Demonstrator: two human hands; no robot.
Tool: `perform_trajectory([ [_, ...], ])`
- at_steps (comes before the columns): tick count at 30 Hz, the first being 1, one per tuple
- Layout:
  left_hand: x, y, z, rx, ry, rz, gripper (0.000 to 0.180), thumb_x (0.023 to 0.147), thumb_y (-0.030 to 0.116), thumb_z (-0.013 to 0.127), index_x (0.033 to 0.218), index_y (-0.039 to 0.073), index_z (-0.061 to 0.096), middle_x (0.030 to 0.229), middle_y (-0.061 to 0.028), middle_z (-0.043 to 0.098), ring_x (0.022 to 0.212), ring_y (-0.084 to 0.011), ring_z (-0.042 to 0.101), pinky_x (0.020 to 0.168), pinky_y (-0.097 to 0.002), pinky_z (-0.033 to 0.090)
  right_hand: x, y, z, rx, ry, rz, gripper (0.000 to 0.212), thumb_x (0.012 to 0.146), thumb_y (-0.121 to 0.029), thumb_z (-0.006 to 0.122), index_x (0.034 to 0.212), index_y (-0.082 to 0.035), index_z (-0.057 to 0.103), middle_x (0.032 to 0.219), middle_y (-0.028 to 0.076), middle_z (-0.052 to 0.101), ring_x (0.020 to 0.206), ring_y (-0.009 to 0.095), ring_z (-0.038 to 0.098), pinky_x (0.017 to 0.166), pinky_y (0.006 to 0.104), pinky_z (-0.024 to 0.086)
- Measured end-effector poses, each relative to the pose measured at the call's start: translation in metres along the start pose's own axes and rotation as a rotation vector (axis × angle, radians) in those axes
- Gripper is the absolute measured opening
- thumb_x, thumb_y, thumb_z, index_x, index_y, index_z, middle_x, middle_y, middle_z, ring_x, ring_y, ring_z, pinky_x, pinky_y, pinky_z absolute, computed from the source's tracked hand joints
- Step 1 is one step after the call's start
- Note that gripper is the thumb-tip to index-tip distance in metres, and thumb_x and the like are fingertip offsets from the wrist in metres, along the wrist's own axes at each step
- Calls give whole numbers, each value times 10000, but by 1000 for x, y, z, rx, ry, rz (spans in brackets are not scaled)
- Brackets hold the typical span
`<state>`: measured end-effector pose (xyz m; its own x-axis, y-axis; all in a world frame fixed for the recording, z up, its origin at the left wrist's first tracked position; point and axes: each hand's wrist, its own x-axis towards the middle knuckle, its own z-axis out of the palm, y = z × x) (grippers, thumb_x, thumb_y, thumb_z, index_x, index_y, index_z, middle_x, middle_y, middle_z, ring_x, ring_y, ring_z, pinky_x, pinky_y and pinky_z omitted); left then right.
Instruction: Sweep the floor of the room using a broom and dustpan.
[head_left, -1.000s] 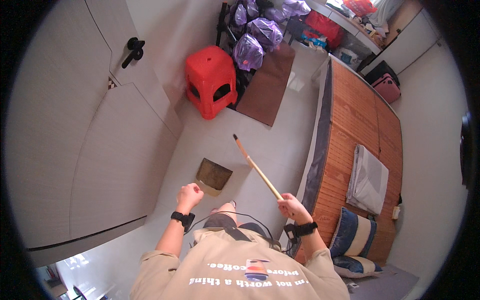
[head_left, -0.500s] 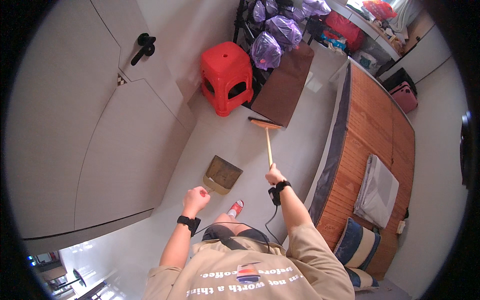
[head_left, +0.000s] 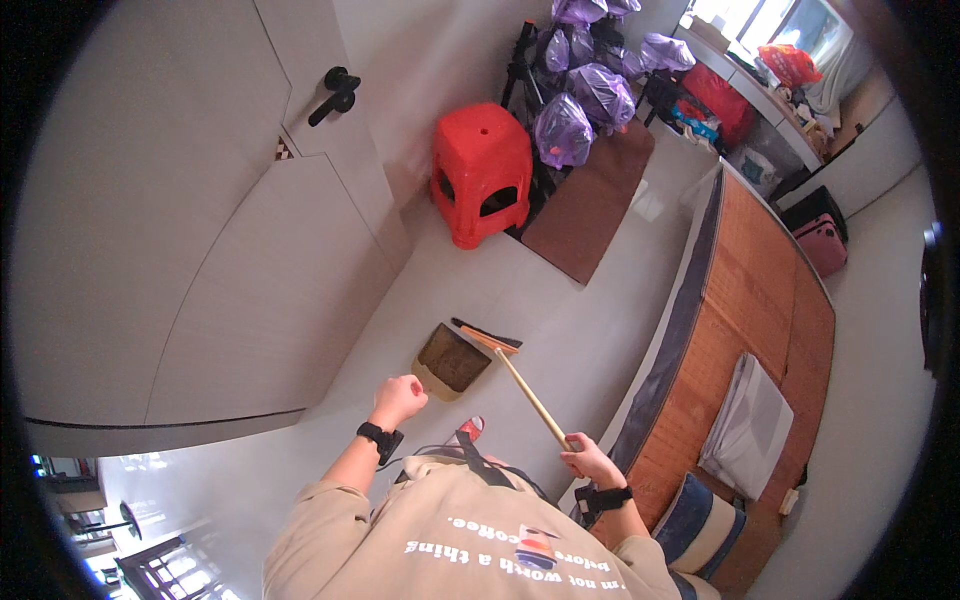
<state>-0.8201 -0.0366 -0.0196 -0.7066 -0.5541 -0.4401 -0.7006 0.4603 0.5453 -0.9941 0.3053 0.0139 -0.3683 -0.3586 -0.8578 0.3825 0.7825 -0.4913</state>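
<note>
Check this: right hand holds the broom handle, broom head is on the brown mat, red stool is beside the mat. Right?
Not quite: the broom head isn't on the brown mat; the head view shows it beside the dustpan. The rest stands: the right hand holds the broom handle, and the red stool is beside the mat.

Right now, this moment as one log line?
left hand: closed near dustpan, hold unclear | right hand: gripping broom handle | broom head: beside dustpan's far edge | red stool: upright
</note>
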Motion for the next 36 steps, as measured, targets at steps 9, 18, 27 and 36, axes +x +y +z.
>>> perform_trajectory([
  [9, -46, -44, -3, -143, 150, -133, 196, 641, 228, 600, 797, 127, 660, 748, -97, 639, 702, -254, 617, 649, -343, 494, 96, -100, -5, -50, 91, -145, 366, 765, -77, 578, 1079, -8, 404, 604, 25, 468, 422, 105, 430, 343, 249, 332],
  [18, -86, -64, -13, -200, 310, -324, 197, 655, 247, 595, 807, 136, 655, 747, -80, 642, 711, -245, 620, 646, -342, 498, 226, -179, 56, -464, 80, -232, 215, 703, -68, 552, 877, -6, 440, 447, 50, 445, 362, 163, 434, 318, 294, 302],
  [27, -59, -61, -24, -129, 233, -361, 161, 650, 262, 582, 752, 148, 631, 697, -36, 634, 685, -244, 611, 622, -366, 487, 124, -88, 63, -713, -99, -51, 392, 753, -87, 529, 1047, -40, 274, 540, 92, 458, 396, 193, 464, 334, 305, 357],
  [36, -39, -68, -29, -145, 245, -336, 125, 645, 238, 588, 713, 139, 620, 641, -43, 615, 622, -244, 601, 580, -355, 483, 75, -168, 37, 304, -231, -81, 222, 784, -65, 522, 980, -3, 439, 615, 24, 452, 441, 96, 424, 384, 238, 332],
])
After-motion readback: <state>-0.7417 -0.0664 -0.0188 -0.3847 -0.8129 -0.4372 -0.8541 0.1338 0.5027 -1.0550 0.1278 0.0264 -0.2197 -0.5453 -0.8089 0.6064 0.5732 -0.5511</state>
